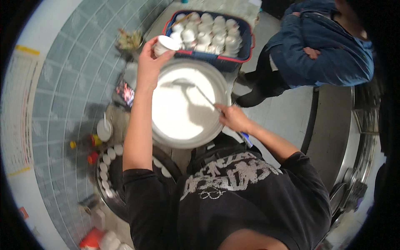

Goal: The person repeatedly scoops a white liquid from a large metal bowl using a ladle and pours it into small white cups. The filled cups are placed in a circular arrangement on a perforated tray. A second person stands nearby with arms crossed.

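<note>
My left hand point(153, 59) holds a small white cup point(165, 45) over the far left rim of a large round metal basin point(225, 93). White liquid point(178, 109) fills much of the basin. A ladle point(203, 95) reaches over it, its bowl at the far side of the liquid, and my right hand point(232, 117) is closed on its handle near the right rim. Just beyond the basin stands a dark blue tub with a red rim point(252, 43), packed with stacks of white cups point(204, 31). A thin brown stick lies on the stacks at the left.
Left of my left forearm are a lit phone point(125, 92), a white bowl with a spoon point(104, 130) and a potted plant point(129, 40) by the tiled wall. A large dark round pan point(117, 175) carries white discs around its edge. A person with folded arms point(318, 53) stands at the right.
</note>
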`<state>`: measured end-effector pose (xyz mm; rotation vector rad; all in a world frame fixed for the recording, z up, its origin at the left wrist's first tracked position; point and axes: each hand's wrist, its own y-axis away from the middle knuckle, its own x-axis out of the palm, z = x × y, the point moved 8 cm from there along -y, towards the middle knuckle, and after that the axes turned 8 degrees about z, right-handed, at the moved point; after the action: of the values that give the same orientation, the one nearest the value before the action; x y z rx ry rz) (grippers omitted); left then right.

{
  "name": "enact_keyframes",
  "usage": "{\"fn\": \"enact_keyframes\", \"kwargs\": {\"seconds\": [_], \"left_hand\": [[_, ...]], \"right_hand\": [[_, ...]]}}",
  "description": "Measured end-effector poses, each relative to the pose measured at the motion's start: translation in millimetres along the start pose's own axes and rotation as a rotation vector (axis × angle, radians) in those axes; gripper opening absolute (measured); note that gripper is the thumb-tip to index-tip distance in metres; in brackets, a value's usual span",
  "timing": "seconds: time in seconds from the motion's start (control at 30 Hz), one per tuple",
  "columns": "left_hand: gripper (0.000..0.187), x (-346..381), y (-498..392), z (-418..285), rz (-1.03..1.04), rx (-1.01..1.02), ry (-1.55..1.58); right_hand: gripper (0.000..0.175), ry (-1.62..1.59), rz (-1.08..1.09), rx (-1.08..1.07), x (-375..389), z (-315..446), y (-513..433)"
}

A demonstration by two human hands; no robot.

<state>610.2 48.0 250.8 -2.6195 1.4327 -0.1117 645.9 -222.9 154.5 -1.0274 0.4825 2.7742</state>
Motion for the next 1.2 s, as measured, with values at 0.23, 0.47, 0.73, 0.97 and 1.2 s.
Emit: {"fn": "enact_keyframes", "kwargs": {"seconds": [0.23,0.47,0.73,0.97,1.2], "left_hand": [[0.041,-53,164,14,-0.301,-0.148,0.37],[0.041,-68,245,61,-0.451,-0.188,0.461],[0.048,-60,238,74,-0.477,-0.19,0.27],[0.052,-51,222,89,-0.464,-0.232,0.229],[0.058,-39,195,108,-0.408,-0.234,0.128]], "right_hand": [[0.046,-0.177,0.09,0.098,31,-10,-16],[0.044,-1.145,0.248,0.352,38,-21,-3],[0.044,-1.482,0.347,0.28,40,-10,17],[0.042,-1.162,0.267,0.291,17,-4,32],[0.044,-0.944,0.138,0.163,-52,47,52]]}}
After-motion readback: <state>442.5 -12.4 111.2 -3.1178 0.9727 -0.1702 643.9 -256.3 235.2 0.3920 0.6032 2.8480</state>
